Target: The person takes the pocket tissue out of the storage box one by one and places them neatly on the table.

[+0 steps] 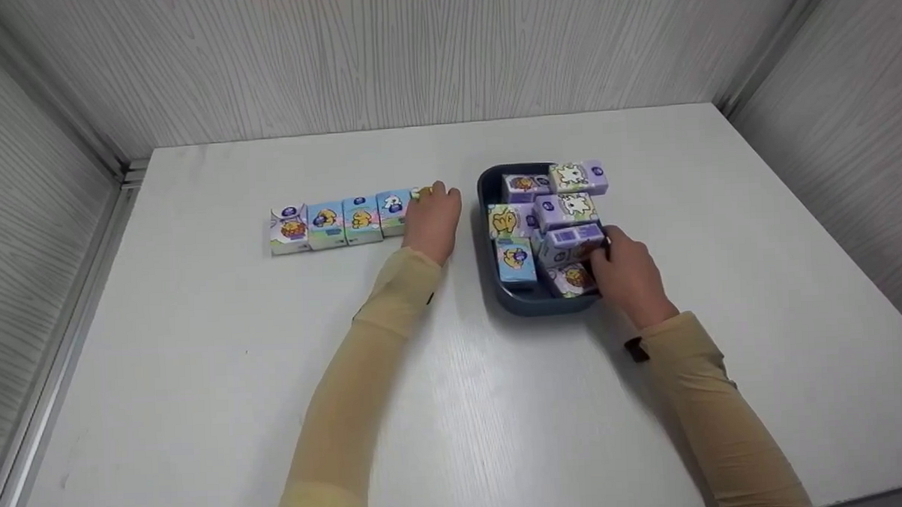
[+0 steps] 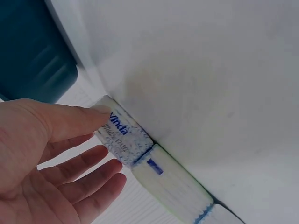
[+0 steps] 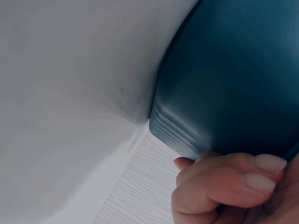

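Note:
Small tissue packs (image 1: 362,220) with cartoon animals stand side by side in a row on the left of the table. At the row's right end my left hand (image 1: 432,220) pinches the last pack (image 2: 122,133); in the left wrist view the thumb lies on its "Vinda" printed face, against the neighbouring pack. A dark blue plastic basin (image 1: 532,306) holds several more tissue packs, some purple, some light blue. My right hand (image 1: 632,276) grips the basin's right side near the front; in the right wrist view its curled fingers (image 3: 219,186) lie against the outer wall.
A purple pack with a white animal (image 1: 576,178) lies across the basin's back right rim. White table (image 1: 456,411) surrounds everything, with wood-grain panels (image 1: 414,60) at the back and both sides.

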Tool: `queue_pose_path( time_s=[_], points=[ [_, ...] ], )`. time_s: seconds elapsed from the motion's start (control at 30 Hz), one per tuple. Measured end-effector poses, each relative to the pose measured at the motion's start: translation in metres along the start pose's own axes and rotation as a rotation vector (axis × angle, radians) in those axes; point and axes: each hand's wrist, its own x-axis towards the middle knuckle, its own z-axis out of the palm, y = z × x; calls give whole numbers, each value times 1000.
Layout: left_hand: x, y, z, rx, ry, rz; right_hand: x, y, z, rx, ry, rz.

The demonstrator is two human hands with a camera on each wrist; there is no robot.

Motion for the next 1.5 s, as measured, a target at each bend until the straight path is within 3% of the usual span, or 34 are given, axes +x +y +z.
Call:
queue_pose_path(
  time_s=[0.23, 0.37, 0.57, 0.77, 0.87, 1.07, 1.5],
  points=[
    [-6, 9, -19, 20, 80, 8, 2, 1, 0, -10, 2, -2],
    [-9, 23, -33, -20, 142, 55, 2, 0, -1, -9, 4, 1],
    [-20, 56, -45, -48, 163, 199, 1, -1, 0, -13, 16, -8],
    [-35, 84, -38, -55, 213, 380, 1, -3, 1, -11, 8, -1],
    [-40, 93, -33, -68, 195, 433, 1, -3, 1, -13, 16, -5],
    [-45, 103, -23, -74, 106, 453, 1, -2, 1, -20, 24, -8],
    [-51, 110, -13, -228, 116, 420, 2, 1, 1, -32, 1, 17]
  ],
)
